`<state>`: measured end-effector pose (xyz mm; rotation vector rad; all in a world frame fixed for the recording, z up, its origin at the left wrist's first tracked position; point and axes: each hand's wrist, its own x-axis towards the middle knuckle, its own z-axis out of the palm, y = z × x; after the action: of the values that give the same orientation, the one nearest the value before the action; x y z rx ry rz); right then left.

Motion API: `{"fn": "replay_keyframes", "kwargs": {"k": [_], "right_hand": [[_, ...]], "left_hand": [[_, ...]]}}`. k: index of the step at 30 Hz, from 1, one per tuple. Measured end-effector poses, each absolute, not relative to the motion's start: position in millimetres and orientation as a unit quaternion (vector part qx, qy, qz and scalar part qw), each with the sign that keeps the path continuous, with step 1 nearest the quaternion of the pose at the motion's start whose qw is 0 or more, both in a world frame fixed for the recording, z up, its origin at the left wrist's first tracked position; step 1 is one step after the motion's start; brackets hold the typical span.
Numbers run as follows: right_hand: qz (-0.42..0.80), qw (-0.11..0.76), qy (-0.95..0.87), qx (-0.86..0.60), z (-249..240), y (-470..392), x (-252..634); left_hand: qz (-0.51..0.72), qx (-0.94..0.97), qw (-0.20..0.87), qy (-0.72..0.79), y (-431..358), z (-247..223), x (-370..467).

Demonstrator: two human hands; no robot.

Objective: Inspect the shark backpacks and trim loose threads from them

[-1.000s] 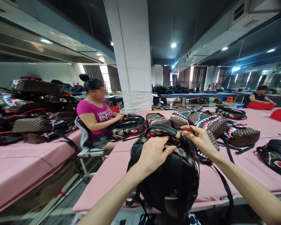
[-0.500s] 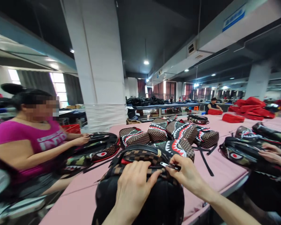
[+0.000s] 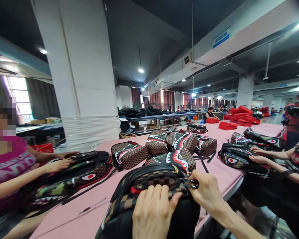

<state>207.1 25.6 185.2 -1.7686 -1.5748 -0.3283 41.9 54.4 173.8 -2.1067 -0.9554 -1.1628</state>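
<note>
A black and brown-checkered backpack (image 3: 114, 215) stands at the near edge of the table in front of me, its top handle facing up. My left hand (image 3: 151, 210) is closed over its upper edge, fingers curled on the checkered cloth and thumb out to the right. At the bag's top right, my right hand (image 3: 206, 192) pinches a small dark zipper pull (image 3: 194, 183), partly hidden by the fingers. A gold-coloured zipper pull (image 3: 175, 169) shows near the handle. Just beyond lies a checkered shark-mouth bag (image 3: 183, 159).
Several shark-mouth bags (image 3: 129, 154) are heaped on the pink table (image 3: 89, 215). A pen-like tool (image 3: 91, 207) lies to the left. Co-workers at left and right handle camouflage backpacks (image 3: 89, 176). Red bags (image 3: 241, 116) are piled at the far end.
My right hand has moved right along the bag's top edge with the zipper pull. The view has turned right, and my left hand still holds the bag.
</note>
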Motion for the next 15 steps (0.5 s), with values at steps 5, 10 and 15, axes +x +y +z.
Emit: {"fn": "replay_keyframes", "kwargs": {"k": [5,10,15], "right_hand": [[-0.134,0.279,-0.614,-0.726,200.0,36.7,189.5],[0.068,0.422,-0.688,-0.586,213.7,50.9,209.8],[0.227,0.482,-0.715,-0.452,223.6,83.9,203.5]], "left_hand": [[-0.46,-0.781,0.26,-0.334,53.8,168.0,35.8],[-0.476,-0.77,0.317,-0.282,61.0,162.0,29.0],[-0.456,-0.761,0.38,-0.262,66.4,158.8,25.9]]}}
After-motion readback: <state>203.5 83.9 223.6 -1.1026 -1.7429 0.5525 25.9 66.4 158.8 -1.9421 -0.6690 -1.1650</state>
